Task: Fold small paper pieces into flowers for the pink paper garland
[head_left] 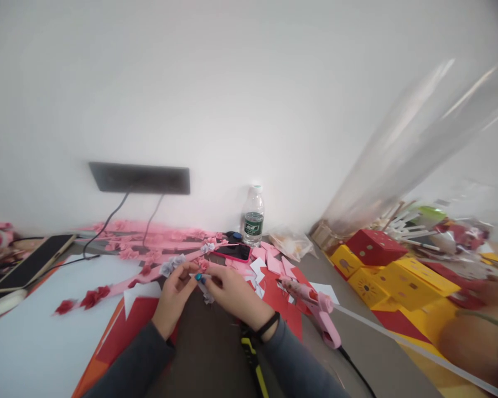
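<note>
My left hand (176, 298) and my right hand (231, 293) meet near the middle of the table. Both pinch a small piece of white paper (196, 276) between thumbs and fingertips; most of it is hidden by the fingers. Just behind my fingers lie grey-white paper flowers (172, 265) on a pink strip, with red paper flowers (94, 297) at its near left end. A pink hot glue gun (315, 304) rests to the right of my right hand. A yellow and black cutter (253, 362) lies beside my right forearm.
A water bottle (254, 218) and a phone (233, 252) stand and lie behind my hands. Pink and red paper scraps (280, 301) spread at centre right. Yellow boxes (410, 282) and another person's arm (468, 342) are at the right. A large pale sheet (45, 337) covers the left.
</note>
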The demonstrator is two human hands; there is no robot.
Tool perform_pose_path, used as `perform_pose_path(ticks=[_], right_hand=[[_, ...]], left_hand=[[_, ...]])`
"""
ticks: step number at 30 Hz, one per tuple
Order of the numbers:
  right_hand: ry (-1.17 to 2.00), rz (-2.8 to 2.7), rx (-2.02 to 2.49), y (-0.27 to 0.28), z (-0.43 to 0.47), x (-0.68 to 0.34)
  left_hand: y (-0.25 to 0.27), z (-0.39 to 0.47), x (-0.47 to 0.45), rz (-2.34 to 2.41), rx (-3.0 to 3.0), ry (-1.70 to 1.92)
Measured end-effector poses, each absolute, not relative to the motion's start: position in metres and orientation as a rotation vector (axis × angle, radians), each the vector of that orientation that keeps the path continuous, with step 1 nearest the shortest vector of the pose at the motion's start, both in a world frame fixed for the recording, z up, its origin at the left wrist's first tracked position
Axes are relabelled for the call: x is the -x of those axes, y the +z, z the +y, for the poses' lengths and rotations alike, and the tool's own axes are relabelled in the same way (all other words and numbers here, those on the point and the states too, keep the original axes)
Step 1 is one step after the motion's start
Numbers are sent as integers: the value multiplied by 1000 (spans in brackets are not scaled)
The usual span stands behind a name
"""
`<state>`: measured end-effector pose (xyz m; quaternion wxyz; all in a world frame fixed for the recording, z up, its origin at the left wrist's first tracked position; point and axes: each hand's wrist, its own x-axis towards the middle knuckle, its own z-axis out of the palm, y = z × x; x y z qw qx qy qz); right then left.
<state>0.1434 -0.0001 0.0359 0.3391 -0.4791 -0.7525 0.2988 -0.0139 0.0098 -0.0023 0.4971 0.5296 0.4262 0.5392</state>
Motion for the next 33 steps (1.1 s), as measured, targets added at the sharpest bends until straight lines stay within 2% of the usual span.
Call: perform_pose_path(ticks=[5, 9, 12, 19, 28, 33], right_hand=[[999, -1916, 1126, 35, 18, -155], [1432, -1735, 1001, 25, 31, -159], [1582, -1582, 916, 21, 41, -159], [1593, -1197, 796, 13, 56, -150], [1619, -1184, 764, 11, 52, -154], [1522, -1242, 789, 13, 51, -160]], left_hand=[[1, 11, 12, 979, -1176, 1238], [16, 22, 10, 1015, -1295, 1120], [25, 36, 5, 1052, -1378, 1160], [15, 49, -12, 960, -1275, 1425], [1, 45, -7, 983, -1314, 1402], [0, 41, -7, 963, -1278, 1352]])
